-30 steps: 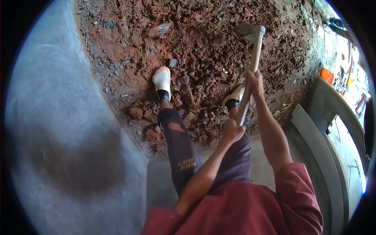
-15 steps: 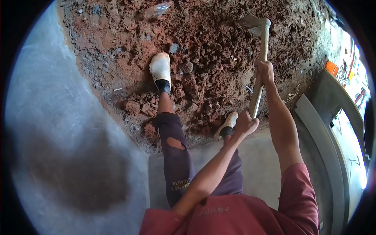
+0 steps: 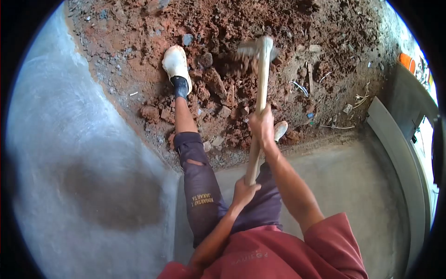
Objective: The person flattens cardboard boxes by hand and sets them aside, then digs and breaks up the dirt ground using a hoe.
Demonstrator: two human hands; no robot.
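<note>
A hoe (image 3: pixel 261 88) with a pale wooden handle stretches from my body out over reddish-brown soil (image 3: pixel 139 42). My right hand (image 3: pixel 262 124) is closed round the middle of the handle. Lower down, my left hand (image 3: pixel 245 190) grips the handle's near end. The metal blade (image 3: pixel 247 48) is at the far end, blurred, with loose dirt beside and under it. Beneath the handle, the clods (image 3: pixel 214 83) lie broken and uneven.
My left shoe (image 3: pixel 175 63) stands on the soil; my right shoe (image 3: pixel 280 130) shows partly behind my right hand. A smooth grey concrete surface (image 3: pixel 51 116) borders the left. At right are a long grey board (image 3: pixel 388 130), an orange object (image 3: pixel 407 62) and a thin wood strip (image 3: pixel 310 79).
Both hands and the hoe have shifted left and closer to my body. The blade has come from the upper right to between the clods, where dirt is now moving.
</note>
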